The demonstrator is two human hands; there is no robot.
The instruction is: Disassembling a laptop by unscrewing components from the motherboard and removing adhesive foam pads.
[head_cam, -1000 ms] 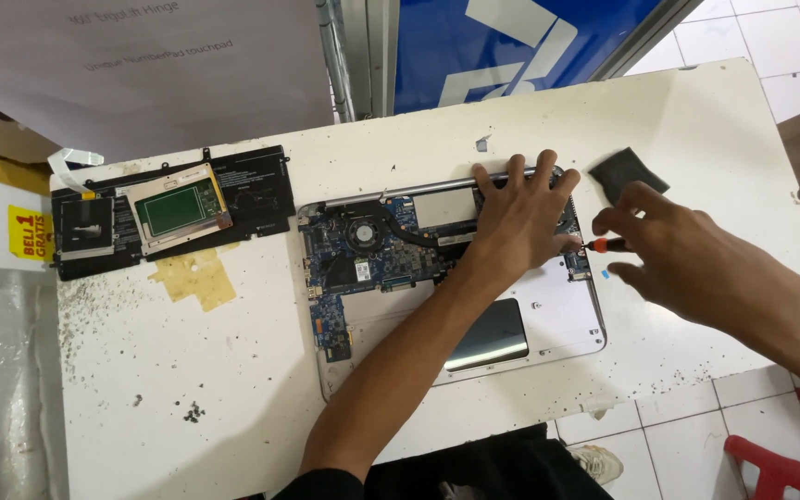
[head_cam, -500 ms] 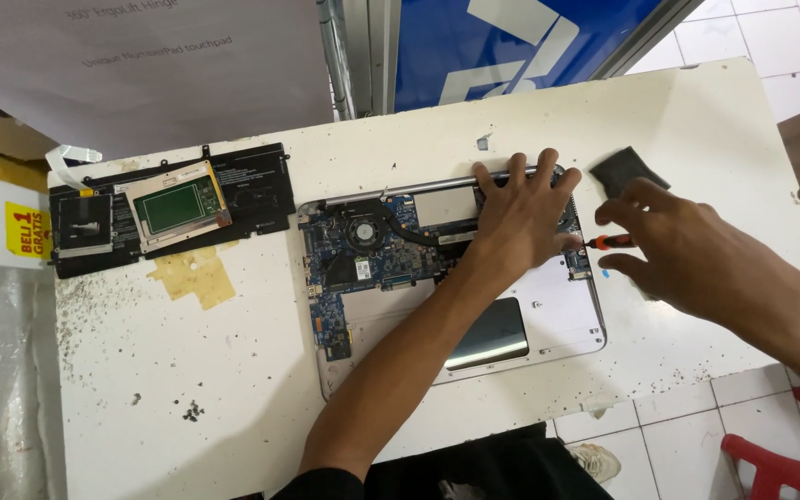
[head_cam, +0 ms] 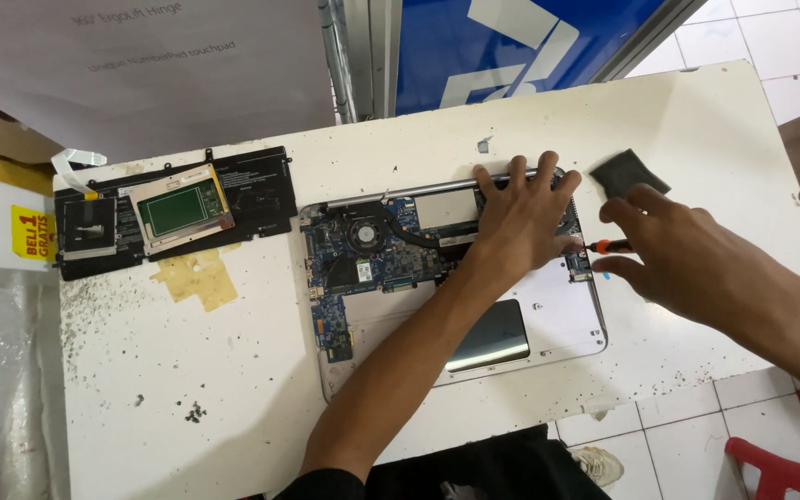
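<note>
The opened silver laptop chassis (head_cam: 557,319) is steadied by the flat, open left hand (head_cam: 520,222), while a small orange-handled screwdriver (head_cam: 604,246) is gripped in the right hand (head_cam: 673,259) at its right edge.

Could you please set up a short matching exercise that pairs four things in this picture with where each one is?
Things:
1. left hand
2. right hand
3. black battery pack
4. dark square pad

Places:
a. on the table left of the opened laptop
b. holding a small orange-handled screwdriver at the laptop's right edge
c. on the table beyond the right hand
d. spread flat on the opened laptop

Pairs: 1-d, 2-b, 3-a, 4-c
</note>
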